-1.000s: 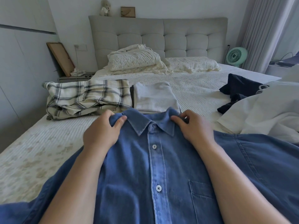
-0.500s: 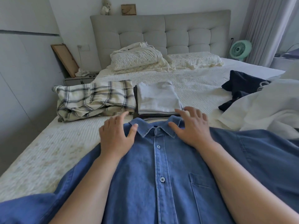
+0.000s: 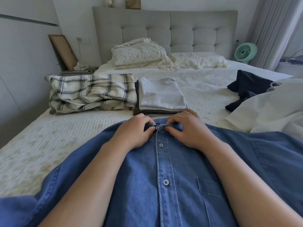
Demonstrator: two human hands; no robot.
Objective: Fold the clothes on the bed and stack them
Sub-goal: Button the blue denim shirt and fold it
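A blue denim shirt (image 3: 164, 169) lies front up, buttoned, across the near part of the bed (image 3: 54, 131). My left hand (image 3: 136, 130) and my right hand (image 3: 188, 128) sit at its neck, fingers curled, each pinching one side of the collar beside the top button. Just beyond the collar stands a stack of folded clothes (image 3: 161, 95), a pale grey piece on top and dark pieces under it. A crumpled plaid shirt (image 3: 91, 93) lies left of the stack. A dark navy garment (image 3: 246, 89) and a white garment (image 3: 268, 108) lie unfolded at the right.
Pillows (image 3: 139, 53) and a grey tufted headboard (image 3: 164, 30) are at the far end. A green fan (image 3: 245, 52) stands at the back right by the curtain. A picture frame (image 3: 63, 52) leans on a bedside table at the left, next to the wall.
Both hands have moved inward from the spread collar wings to the top button, fingers now curled and pinching the collar. The view has tilted up a little.
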